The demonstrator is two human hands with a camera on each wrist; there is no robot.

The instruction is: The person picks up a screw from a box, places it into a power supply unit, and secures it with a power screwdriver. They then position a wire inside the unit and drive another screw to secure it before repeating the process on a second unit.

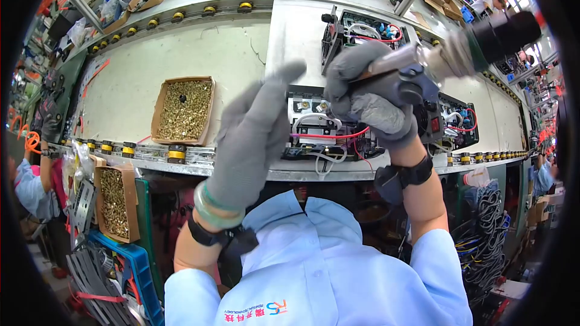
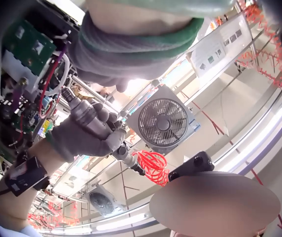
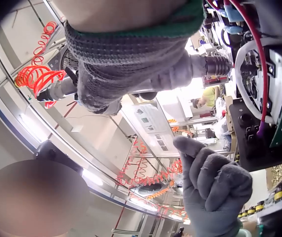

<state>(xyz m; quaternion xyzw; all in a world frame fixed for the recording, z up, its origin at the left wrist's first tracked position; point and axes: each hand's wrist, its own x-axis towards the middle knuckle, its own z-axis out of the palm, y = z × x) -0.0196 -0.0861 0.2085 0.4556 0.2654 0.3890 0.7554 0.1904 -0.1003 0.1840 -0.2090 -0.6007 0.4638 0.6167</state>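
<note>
My gloved right hand [image 1: 371, 96] grips an air screwdriver [image 2: 89, 118], its fingers wrapped round the grey metal body. The ribbed tip [image 3: 220, 65] points toward an open electronic unit [image 1: 314, 124] with white tubing and red wires, directly in front of me. My gloved left hand [image 1: 254, 127] is raised beside that unit, to its left, blurred in the head view. In the right wrist view the left hand's index finger is extended and the other fingers are curled; nothing shows between them, and the palm is hidden.
A cardboard box of brass-coloured screws [image 1: 184, 108] sits on the bench at left; another screw box [image 1: 115, 202] stands below the edge. More open units lie behind [image 1: 368, 30] and right [image 1: 462, 122]. Rollers [image 1: 176, 154] line the bench. Coiled red air hose [image 2: 153, 165] hangs overhead.
</note>
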